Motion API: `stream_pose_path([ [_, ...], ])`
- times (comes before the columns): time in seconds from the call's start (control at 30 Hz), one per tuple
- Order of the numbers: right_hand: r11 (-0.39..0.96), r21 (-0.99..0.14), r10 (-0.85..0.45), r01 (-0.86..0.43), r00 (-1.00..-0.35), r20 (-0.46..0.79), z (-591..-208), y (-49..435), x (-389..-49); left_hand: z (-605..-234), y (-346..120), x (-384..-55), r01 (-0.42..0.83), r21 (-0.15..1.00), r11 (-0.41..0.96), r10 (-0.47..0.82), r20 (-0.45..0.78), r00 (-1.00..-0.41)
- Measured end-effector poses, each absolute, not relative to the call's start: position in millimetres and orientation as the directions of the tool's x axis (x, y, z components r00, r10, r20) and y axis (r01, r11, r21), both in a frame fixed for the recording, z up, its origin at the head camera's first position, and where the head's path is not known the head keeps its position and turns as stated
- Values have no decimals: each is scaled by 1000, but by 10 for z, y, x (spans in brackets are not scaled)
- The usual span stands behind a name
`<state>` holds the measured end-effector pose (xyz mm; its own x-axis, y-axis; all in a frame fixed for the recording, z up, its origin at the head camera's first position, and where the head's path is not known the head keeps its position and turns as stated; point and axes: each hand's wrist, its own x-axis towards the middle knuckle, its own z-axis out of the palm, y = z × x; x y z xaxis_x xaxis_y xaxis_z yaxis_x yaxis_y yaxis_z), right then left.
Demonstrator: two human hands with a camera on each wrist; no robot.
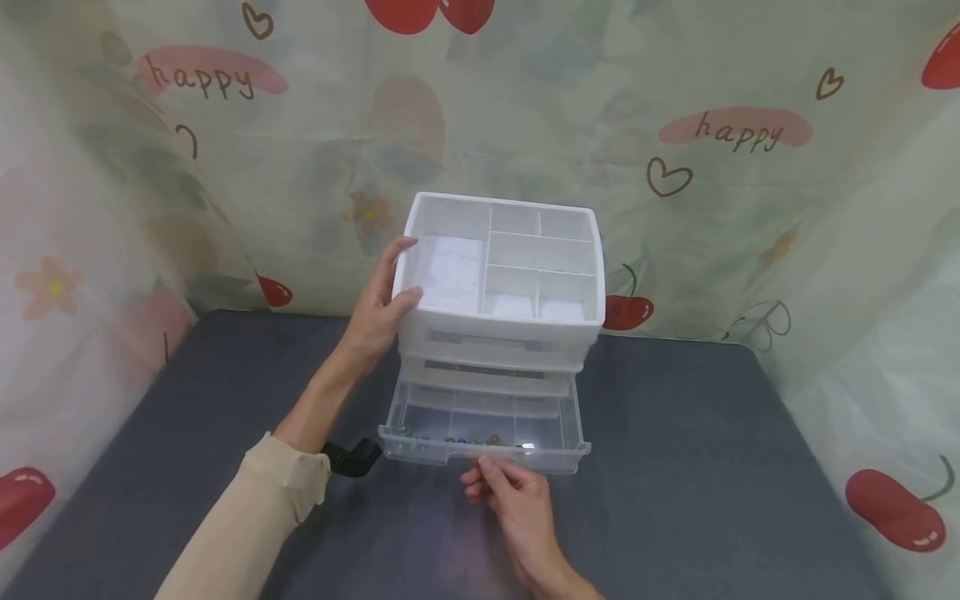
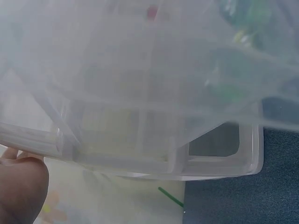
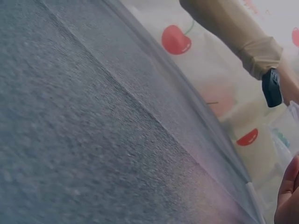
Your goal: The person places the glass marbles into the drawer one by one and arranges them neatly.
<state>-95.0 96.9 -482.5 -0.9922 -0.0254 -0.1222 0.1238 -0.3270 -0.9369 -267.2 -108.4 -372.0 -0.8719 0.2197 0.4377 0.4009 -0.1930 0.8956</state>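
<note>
A white plastic drawer organizer [image 1: 501, 323] stands on the table, its top split into several compartments. My left hand [image 1: 378, 308] grips its left side, fingertips over the top rim; in the left wrist view part of that hand [image 2: 23, 189] touches the frame. The clear bottom drawer [image 1: 517, 421] is pulled out, with several small coloured marbles [image 1: 465, 441] lying along its front. At the drawer's front lip, my right hand [image 1: 517, 508] pinches the edge near the middle with curled fingers. The right wrist view shows only part of this hand [image 3: 288, 196] beside the drawer corner.
The organizer rests on a dark grey cloth-covered table [image 1: 675, 483]. Behind and at both sides hangs a pale curtain [image 1: 525, 108] with cherry and "happy" prints. A black wrist device [image 1: 352, 458] sits below my left forearm.
</note>
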Motion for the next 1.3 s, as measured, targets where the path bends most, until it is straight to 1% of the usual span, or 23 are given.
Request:
stream_pose_path([
  [0.17, -336, -933, -9, 126, -991, -131, -4816, 965, -1012, -3723, -1073, -2677, 406, 896, -182, 226, 440, -869],
  [0.53, -334, -935, -28, 119, -993, -116, -4800, 963, -1148, -3702, -1072, -2666, 397, 903, -162, 225, 426, -876],
  [0.87, -327, -935, -9, 140, -989, -145, -4807, 992, -1309, -3711, -1094, -2647, 404, 905, -135, 217, 425, -879],
  [1.3, -324, -942, -2, 85, -996, -89, -4858, 991, -1540, -3726, -1097, -2651, 406, 905, -126, 220, 424, -878],
])
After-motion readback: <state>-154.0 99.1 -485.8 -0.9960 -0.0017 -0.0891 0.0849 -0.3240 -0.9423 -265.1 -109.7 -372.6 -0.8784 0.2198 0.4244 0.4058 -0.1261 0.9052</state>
